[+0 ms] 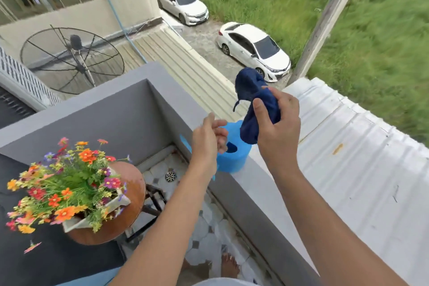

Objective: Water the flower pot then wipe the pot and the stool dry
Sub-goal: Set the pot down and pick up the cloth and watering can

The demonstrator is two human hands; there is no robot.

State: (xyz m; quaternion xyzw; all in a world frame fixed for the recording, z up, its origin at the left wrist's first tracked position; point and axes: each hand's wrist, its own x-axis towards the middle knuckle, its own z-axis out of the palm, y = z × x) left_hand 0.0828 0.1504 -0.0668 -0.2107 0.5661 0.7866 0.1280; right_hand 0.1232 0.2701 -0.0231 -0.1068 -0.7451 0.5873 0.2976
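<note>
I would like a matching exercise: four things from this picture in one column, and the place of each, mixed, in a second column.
Things:
1. dark blue cloth
2. blue watering can
3. flower pot
4. floor drain

Places:
A. on the round wooden stool
B. in the right hand
C. in the tiled balcony floor
D. on the grey ledge

Pairs: 1-B, 2-D, 3-A, 4-C

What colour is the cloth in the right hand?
Dark navy blue, plain. The head view shows the cloth bunched in the right hand.
</note>
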